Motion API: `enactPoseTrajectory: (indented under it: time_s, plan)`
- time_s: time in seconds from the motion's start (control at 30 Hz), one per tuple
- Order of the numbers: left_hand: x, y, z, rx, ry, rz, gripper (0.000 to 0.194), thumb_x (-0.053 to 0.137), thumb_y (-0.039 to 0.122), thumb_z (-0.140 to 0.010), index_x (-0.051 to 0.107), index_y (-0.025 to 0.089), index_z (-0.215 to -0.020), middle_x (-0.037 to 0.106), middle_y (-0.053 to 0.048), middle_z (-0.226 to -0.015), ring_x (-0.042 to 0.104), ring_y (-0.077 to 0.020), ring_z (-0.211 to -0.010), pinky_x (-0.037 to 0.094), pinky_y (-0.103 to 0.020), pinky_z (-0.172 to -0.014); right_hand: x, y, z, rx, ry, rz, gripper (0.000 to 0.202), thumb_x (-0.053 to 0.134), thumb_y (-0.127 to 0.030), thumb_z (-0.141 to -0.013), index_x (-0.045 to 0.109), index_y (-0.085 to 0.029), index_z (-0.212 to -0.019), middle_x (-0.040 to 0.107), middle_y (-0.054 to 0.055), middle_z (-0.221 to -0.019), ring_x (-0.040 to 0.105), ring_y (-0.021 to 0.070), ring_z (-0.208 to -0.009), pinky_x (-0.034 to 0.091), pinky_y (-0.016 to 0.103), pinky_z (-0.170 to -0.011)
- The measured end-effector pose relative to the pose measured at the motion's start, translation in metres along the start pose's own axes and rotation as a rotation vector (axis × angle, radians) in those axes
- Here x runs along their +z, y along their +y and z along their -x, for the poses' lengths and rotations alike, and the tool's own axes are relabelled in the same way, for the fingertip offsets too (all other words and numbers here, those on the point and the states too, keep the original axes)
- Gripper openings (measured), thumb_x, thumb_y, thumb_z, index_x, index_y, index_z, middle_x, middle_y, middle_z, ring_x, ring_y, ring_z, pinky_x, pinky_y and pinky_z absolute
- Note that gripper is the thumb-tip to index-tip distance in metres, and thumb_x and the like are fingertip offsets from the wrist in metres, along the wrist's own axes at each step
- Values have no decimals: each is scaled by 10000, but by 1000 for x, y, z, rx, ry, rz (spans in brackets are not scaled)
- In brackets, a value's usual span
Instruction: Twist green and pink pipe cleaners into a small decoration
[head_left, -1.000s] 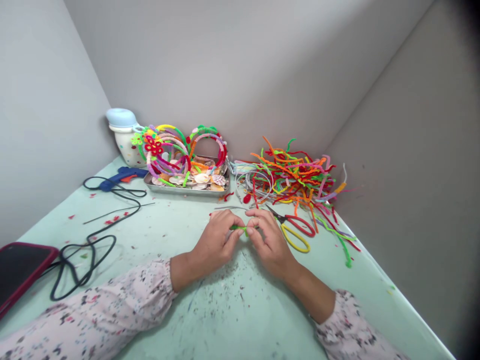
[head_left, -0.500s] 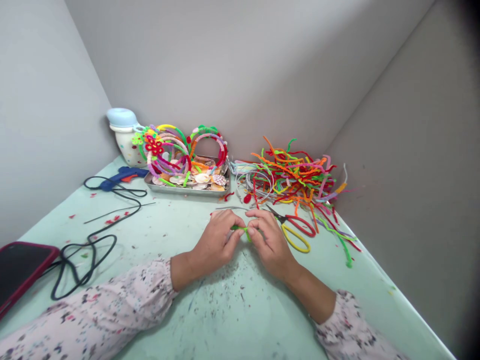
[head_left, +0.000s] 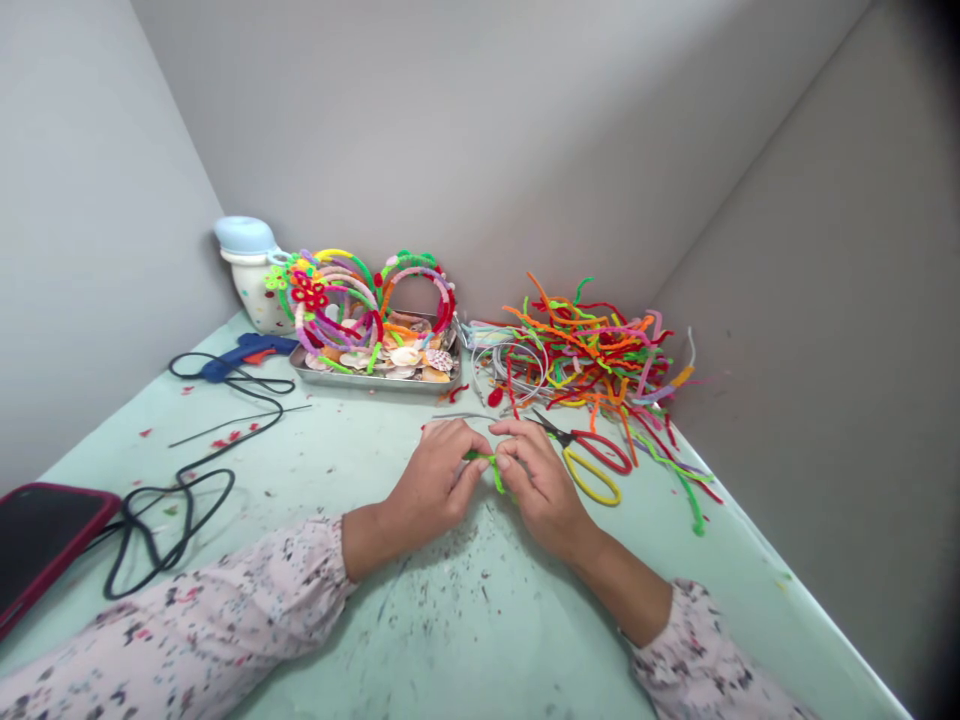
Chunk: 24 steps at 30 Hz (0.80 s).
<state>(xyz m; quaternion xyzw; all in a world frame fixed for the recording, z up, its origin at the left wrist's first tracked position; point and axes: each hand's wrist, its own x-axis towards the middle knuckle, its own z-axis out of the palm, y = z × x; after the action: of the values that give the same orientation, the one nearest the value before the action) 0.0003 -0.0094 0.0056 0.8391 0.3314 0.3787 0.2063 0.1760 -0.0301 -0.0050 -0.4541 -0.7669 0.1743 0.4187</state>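
Between the fingertips of both hands is a bright green pipe cleaner (head_left: 498, 478), with one short end hanging down. My left hand (head_left: 437, 478) pinches it from the left side, thumb against forefinger. From the right, my right hand (head_left: 544, 485) grips it with thumb and fingers closed. Most of the pipe cleaner is hidden by the fingers. Just beyond the hands lies a thin grey wire (head_left: 465, 415). Scissors (head_left: 592, 455) with one red and one yellow handle rest open beside my right hand.
A metal tray (head_left: 375, 383) of shells holds fuzzy headbands (head_left: 337, 260) at the back. Right of it is a pile of coloured pipe cleaners (head_left: 592, 345). At left are a white cup (head_left: 259, 290), a blue glue gun (head_left: 244, 352), a black cord (head_left: 180, 485) and a phone (head_left: 45, 550).
The short green end now hangs lower and shows more below the fingertips. Both hands stay almost in place.
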Motion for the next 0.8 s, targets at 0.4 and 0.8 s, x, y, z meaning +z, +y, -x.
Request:
enactPoseTrajectory:
  time_s: [0.4,0.8]
  plan:
    - [0,-1,0,3,15,10,109,433,209,-915,537,177,-906,580,-45,-886,511,-192,-882,365,-365,-855,0,-2,-1,20,43,7,190,428,-247,-932,580,-212,-823,555,70,-1120,495,207,-1117,376,420,-991]
    - [0,1,1,8,-23,-23,129,414,222,-915,537,184,-914,582,-54,-895,507,-202,-882,364,-376,-855,0,0,-1,38,-10,-35,254,396,-252,-943,562,-204,-756,543,64,-1147,500,203,-1127,390,408,-986]
